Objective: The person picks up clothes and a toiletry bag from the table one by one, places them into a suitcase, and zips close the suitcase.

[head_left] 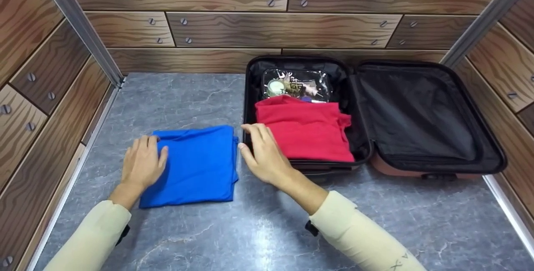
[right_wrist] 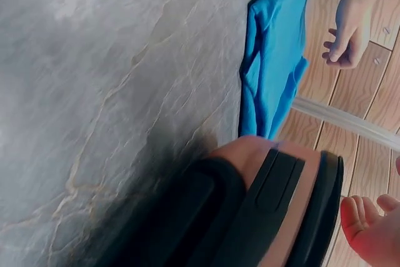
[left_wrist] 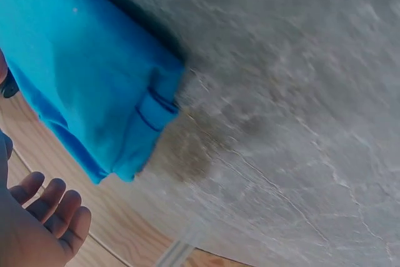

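Observation:
A blue folded garment [head_left: 196, 166] lies flat on the grey marbled surface to the left of an open suitcase [head_left: 367, 137]. Over the garment's left side is my left hand [head_left: 144, 160], its fingers loosely bent and holding nothing; the left wrist view has this hand [left_wrist: 47, 220] apart from the cloth. My right hand [head_left: 265, 154] hovers between the garment's right edge and the suitcase's near left corner, fingers extended, nothing in its grasp. Inside the suitcase a red folded garment [head_left: 308, 131] lies in front of a transparent pouch [head_left: 325, 81] with small items, partly covering it.
The suitcase lid [head_left: 417, 112], lined in black, lies folded back on the right. Wood-patterned walls [head_left: 283, 31] enclose the surface at the back and sides, with metal posts [head_left: 79, 25] at the rear corners. Bare grey surface [head_left: 183, 100] stretches behind the blue garment.

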`<action>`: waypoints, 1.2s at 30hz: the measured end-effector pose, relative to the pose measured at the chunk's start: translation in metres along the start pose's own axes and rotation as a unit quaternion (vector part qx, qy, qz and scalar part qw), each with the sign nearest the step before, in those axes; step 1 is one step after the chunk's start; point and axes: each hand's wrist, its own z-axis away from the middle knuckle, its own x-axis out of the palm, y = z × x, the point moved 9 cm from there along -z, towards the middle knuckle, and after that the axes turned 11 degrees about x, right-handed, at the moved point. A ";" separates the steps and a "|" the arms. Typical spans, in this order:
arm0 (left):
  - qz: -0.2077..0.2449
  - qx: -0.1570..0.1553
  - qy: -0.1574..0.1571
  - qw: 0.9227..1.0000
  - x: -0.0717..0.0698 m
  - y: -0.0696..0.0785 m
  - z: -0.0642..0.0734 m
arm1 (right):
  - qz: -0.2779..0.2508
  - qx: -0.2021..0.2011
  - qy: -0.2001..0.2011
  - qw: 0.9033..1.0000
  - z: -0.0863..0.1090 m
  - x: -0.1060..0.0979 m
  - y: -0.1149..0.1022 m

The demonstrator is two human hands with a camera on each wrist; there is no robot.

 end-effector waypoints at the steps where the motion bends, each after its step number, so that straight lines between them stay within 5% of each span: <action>1: -0.001 -0.001 0.002 1.000 -0.001 -0.001 0.001 | 0.002 -0.002 -0.003 1.000 0.000 0.002 -0.002; 19: -0.006 -0.014 -0.005 1.000 0.000 -0.010 0.003 | 0.053 -0.018 -0.079 0.995 0.005 0.050 -0.025; 36: -0.004 -0.052 -0.025 0.998 0.021 -0.023 0.022 | 0.123 0.036 -0.162 0.979 0.010 0.102 -0.012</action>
